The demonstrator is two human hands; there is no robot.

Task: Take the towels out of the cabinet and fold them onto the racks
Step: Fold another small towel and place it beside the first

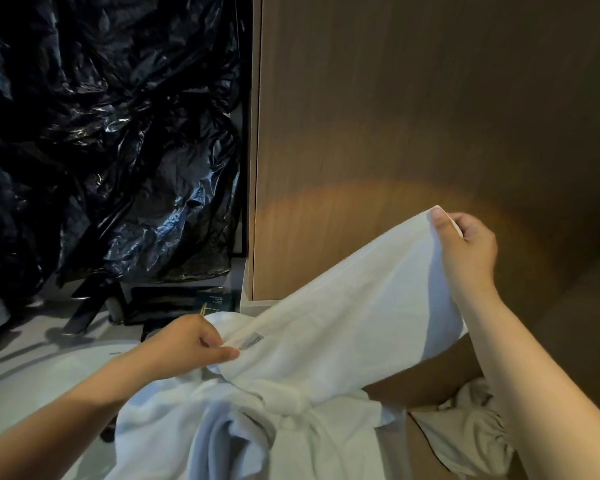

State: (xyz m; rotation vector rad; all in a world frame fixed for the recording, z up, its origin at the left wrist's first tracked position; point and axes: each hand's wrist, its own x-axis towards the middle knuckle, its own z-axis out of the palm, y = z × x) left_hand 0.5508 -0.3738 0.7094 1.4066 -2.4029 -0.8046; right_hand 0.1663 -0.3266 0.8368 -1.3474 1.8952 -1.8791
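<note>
A white towel [343,320] is stretched between both hands in front of a wooden cabinet panel [413,133]. My right hand [465,244] pinches its upper corner, raised toward the panel. My left hand [191,344] grips the towel's hem near a small grey label, lower and to the left. The rest of the towel hangs down in bunched folds at the bottom centre. Another crumpled white towel [471,427] lies lower right, partly hidden behind my right forearm. No rack is in view.
Crinkled black plastic sheeting [101,133] fills the left side. Below it, dark flat items [174,303] and a black angled bar lie on a pale surface [42,372]. The cabinet's edge runs vertically at centre.
</note>
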